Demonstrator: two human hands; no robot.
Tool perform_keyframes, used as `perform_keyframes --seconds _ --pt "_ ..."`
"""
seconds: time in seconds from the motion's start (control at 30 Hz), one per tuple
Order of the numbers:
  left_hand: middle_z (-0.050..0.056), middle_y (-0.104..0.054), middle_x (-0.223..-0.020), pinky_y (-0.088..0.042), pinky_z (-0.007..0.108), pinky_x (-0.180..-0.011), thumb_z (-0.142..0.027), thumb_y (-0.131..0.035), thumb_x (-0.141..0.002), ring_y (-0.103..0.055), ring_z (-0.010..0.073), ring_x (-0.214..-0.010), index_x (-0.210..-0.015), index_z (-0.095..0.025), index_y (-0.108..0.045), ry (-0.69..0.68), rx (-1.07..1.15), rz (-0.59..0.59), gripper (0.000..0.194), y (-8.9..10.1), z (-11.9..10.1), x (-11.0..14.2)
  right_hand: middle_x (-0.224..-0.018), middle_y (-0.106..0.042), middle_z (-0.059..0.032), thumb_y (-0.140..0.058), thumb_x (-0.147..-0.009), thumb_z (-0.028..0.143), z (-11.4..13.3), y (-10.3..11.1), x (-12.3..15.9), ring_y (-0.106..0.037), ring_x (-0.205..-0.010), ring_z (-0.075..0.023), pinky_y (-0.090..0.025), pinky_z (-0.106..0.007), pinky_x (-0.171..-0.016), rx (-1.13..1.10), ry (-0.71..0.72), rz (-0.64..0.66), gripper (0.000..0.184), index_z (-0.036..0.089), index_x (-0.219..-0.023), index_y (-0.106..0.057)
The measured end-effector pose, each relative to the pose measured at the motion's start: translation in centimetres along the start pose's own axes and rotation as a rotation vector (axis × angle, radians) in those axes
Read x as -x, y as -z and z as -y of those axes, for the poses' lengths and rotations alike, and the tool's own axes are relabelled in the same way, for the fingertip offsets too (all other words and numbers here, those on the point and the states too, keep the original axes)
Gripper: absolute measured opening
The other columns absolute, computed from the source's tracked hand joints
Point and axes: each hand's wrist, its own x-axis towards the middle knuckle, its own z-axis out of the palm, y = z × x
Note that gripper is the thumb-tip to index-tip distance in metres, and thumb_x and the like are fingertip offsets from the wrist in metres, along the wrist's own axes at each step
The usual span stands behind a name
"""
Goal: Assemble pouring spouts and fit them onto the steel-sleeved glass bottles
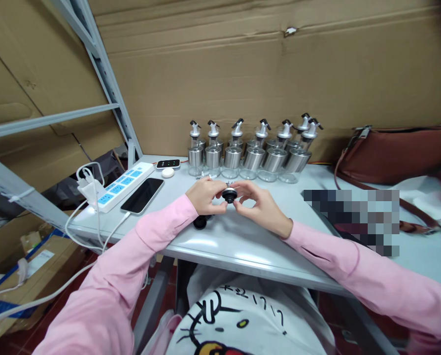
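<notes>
Between my two hands is a small round pour spout, black with a silver rim, its black ribbed end toward me. My left hand grips it from the left with thumb and fingers. From the right, my right hand pinches it with thumb and fingertips. A black round part lies on the table below my left hand. Beyond the hands stand several glass bottles with brushed metal sleeves and silver-and-black spouts on top. Some clear small pieces lie just behind my left hand, partly hidden.
At the left lie a white power strip with cables and a black phone. A small screened device and a white round case sit behind. On the right are a brown bag and a blurred-out item. Cardboard backs the table.
</notes>
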Motion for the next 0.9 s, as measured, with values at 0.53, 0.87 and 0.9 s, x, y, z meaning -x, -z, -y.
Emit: perform_keyframes --seconds 0.53,0.87,0.9 --pt "-0.003 -0.059 -0.063 -0.038 0.029 -0.071 -0.031 -0.053 -0.069 -0.051 0.0115 -0.056 -0.073 -0.017 -0.052 -0.006 0.025 -0.013 0.015 -0.25 0.24 0.04 -0.09 -0.07 -0.0053 -0.058 -0.071 0.017 -0.12 0.19 -0.03 -0.066 -0.082 -0.0179 -0.053 -0.031 -0.069 0.01 0.016 0.05 0.033 0.021 -0.102 -0.052" --pt "-0.004 -0.056 -0.059 -0.039 0.029 -0.071 -0.031 -0.054 -0.067 -0.05 0.0112 -0.054 -0.065 -0.018 -0.048 0.009 0.006 0.01 0.014 -0.31 0.16 0.01 -0.085 -0.069 -0.0032 -0.056 -0.069 0.015 0.08 0.11 -0.02 -0.065 -0.075 -0.016 -0.05 -0.028 -0.064 0.038 0.001 0.065 0.027 0.02 -0.096 -0.052" --pt "-0.004 -0.056 -0.058 -0.039 0.029 -0.071 -0.031 -0.054 -0.067 -0.05 0.0111 -0.053 -0.065 -0.018 -0.047 0.008 0.008 0.01 0.015 -0.35 0.16 0.0 -0.084 -0.069 -0.0028 -0.056 -0.069 0.015 0.06 0.09 -0.02 -0.064 -0.072 -0.0154 -0.049 -0.027 -0.063 0.046 -0.003 0.069 0.027 0.02 -0.095 -0.052"
